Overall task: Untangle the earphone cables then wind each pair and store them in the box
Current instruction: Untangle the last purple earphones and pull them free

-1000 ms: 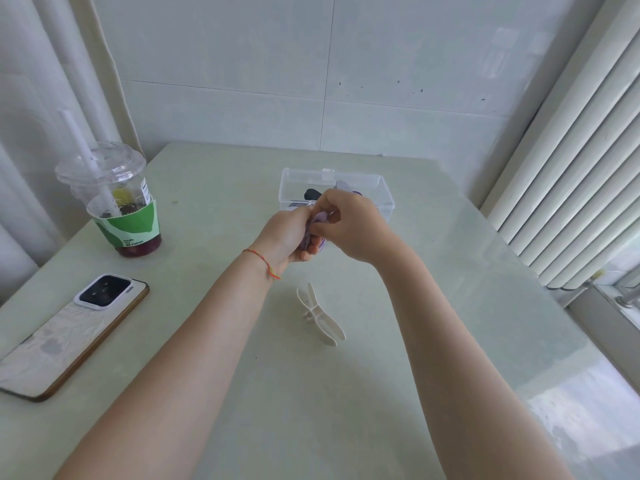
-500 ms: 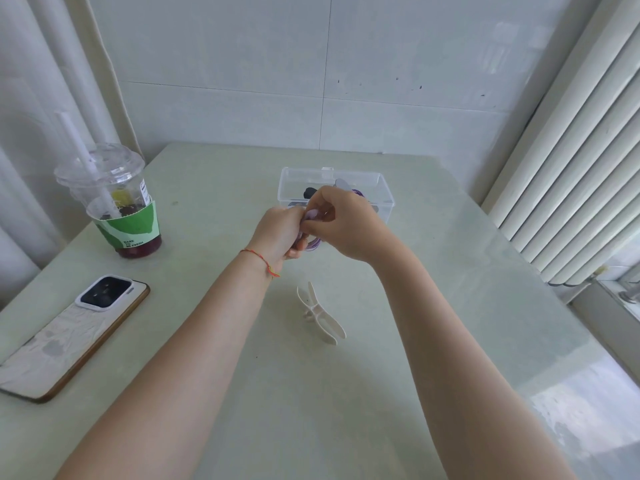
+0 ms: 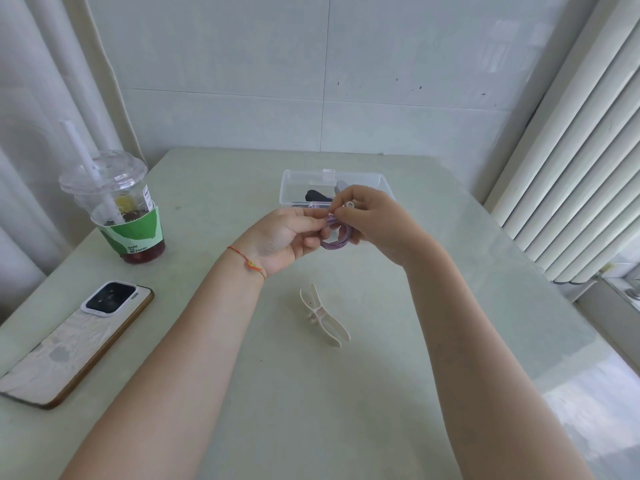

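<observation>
A coil of purple earphone cable point(image 3: 335, 239) hangs between my two hands, just in front of the clear plastic box point(image 3: 294, 181). My left hand point(image 3: 282, 239) pinches the coil's upper left side with its fingertips. My right hand point(image 3: 375, 221) pinches the cable at the top, with a small white earbud point(image 3: 350, 204) showing between its fingers. Inside the box lie a black earphone piece point(image 3: 312, 195) and a purple piece partly hidden by my right hand. A white plastic cable winder point(image 3: 323, 316) lies on the table nearer to me.
A lidded drink cup point(image 3: 119, 209) with a straw and green sleeve stands at the left. A phone point(image 3: 74, 341) lies face down near the left table edge. White blinds point(image 3: 571, 174) hang at the right, tiled wall behind.
My hands have drawn slightly apart, so the purple coil now shows between them. My left palm has turned more upward.
</observation>
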A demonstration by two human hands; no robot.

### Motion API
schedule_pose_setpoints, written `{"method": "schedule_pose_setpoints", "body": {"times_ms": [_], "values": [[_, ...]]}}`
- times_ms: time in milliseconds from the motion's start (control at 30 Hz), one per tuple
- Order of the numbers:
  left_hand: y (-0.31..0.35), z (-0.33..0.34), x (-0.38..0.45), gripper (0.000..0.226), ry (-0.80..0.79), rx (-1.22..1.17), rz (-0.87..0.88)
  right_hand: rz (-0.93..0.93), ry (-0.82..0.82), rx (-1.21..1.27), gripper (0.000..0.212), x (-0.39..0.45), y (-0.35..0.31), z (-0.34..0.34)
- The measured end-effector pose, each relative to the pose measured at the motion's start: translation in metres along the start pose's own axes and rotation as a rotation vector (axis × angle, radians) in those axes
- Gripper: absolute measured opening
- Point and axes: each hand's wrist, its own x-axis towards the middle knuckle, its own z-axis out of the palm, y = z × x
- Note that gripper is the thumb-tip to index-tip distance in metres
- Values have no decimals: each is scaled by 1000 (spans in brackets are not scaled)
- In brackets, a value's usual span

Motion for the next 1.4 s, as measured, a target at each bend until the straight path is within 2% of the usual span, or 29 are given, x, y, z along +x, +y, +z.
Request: {"method": "schedule_pose_setpoints", "body": {"times_ms": [100, 167, 300, 467, 767, 1000, 1167, 1300, 1400], "values": [[-2, 1, 0, 14, 59, 79, 51, 41, -62, 95, 7, 2, 4, -4], [-4, 1, 0, 10, 100, 149, 74, 48, -105, 69, 12, 2, 6, -5], [-6, 0, 0, 7, 192, 257, 116, 14, -44, 23, 13, 4, 9, -2], [-4, 0, -4, 11, 140, 305, 134, -9, 30, 31, 12, 6, 9, -3], [-7, -2, 0, 9, 207, 315, 182, 57, -60, 173, 8, 2, 7, -4], [-6, 4, -4, 10, 255, 414, 260, 19, 8, 22, 7, 0, 4, -1], [-18, 5, -16, 12, 253, 436, 214, 65, -53, -87, 10, -14, 4, 4], [-26, 6, -27, 5, 254, 463, 182, 68, 7, -80, 11, -29, 15, 12], [-29, 3, -34, 24, 296, 745, 18, 97, 85, -49, 12, -36, 27, 17]]}}
